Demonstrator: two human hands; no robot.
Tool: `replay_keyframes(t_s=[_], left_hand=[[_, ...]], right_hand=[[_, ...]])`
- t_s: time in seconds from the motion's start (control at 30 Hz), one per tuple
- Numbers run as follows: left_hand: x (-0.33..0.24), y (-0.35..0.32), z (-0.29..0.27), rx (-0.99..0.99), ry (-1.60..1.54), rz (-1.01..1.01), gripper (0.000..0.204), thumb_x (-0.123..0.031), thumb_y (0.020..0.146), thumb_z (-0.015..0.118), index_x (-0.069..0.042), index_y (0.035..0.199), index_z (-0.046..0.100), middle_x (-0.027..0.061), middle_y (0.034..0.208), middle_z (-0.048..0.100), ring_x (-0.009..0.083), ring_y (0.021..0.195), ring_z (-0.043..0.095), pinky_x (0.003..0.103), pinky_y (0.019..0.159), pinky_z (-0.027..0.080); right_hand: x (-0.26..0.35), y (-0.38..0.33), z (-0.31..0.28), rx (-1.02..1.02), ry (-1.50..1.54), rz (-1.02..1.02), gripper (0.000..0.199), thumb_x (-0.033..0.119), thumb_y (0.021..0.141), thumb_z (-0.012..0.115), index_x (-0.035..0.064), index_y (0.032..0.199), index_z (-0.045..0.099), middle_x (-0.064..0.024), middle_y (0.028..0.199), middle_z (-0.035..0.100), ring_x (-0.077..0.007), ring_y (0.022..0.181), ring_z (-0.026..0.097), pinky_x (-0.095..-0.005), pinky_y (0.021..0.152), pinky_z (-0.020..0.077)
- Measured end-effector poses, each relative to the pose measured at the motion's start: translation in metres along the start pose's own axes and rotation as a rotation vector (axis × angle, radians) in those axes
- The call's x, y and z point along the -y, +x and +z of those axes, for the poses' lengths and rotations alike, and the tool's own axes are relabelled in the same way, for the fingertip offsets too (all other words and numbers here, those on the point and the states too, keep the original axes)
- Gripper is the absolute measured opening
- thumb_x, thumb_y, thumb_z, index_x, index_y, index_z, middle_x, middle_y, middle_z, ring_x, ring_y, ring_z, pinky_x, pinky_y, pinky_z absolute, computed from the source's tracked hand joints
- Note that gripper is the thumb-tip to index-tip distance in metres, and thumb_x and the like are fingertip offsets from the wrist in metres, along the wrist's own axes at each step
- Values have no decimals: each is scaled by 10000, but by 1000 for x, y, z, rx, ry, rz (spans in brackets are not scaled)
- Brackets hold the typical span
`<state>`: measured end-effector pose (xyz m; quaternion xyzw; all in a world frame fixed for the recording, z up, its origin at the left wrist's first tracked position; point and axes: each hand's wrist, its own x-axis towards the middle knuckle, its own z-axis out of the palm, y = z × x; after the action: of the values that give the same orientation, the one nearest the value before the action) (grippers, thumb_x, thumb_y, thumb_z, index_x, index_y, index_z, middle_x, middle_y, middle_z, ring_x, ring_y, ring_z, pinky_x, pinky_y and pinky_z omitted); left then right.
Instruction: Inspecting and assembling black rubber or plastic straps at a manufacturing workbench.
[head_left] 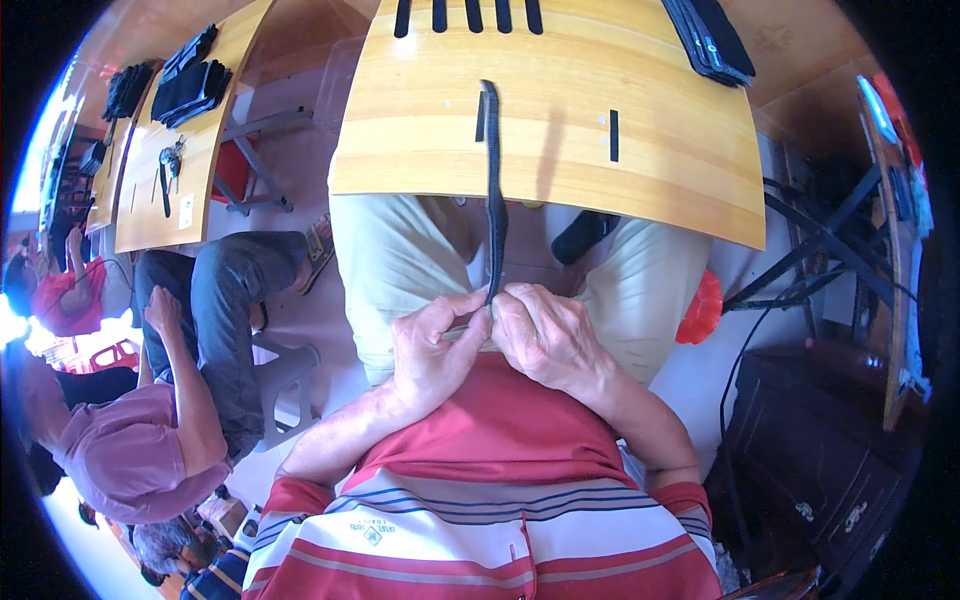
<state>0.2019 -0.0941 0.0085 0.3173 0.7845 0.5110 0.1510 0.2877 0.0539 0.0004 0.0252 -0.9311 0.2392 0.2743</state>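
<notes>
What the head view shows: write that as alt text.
A person's left grip and right grip pinch the near end of a dark strip, which reaches over a wooden table. More dark strips and a dark stack lie on the table; a co-worker sits at left.

Two hands [548,335], one strap [492,190], one table [400,120]: from where I stand, I count five strips [473,15] in a row, two more lying nearer, one stack [708,40].
</notes>
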Motion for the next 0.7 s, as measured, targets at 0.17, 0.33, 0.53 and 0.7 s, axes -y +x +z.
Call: replay_keyframes(t_s=[0.17,0.33,0.53,0.7], left_hand=[[0,-2,-1,-1,4,48,156,3,810,724,13,959,681,136,829,727,178,745,727,266,645,562],[-1,-3,-11,27,-21,59,139,19,803,718,14,937,681,125,797,722,158,725,719,252,636,548],[-7,-2,-23,134,-43,35,131,36,809,703,33,938,679,109,803,727,105,731,693,232,680,550],[2,-5,-27,220,-362,-152,145,53,829,682,40,972,665,70,891,706,96,830,668,237,784,555]], right_hand=[[-10,-2,3,-14,118,-44,212,-16,657,691,18,789,528,-89,721,569,-231,588,620,-332,491,519],[-9,4,0,-14,121,-112,228,-1,625,693,38,754,508,-74,673,538,-217,548,597,-320,465,499],[-10,10,-10,66,159,-176,237,19,617,703,44,741,503,-65,655,512,-204,535,583,-316,455,483],[-12,13,-12,59,329,-177,224,4,612,687,33,760,522,-65,666,527,-211,525,573,-327,452,479]])
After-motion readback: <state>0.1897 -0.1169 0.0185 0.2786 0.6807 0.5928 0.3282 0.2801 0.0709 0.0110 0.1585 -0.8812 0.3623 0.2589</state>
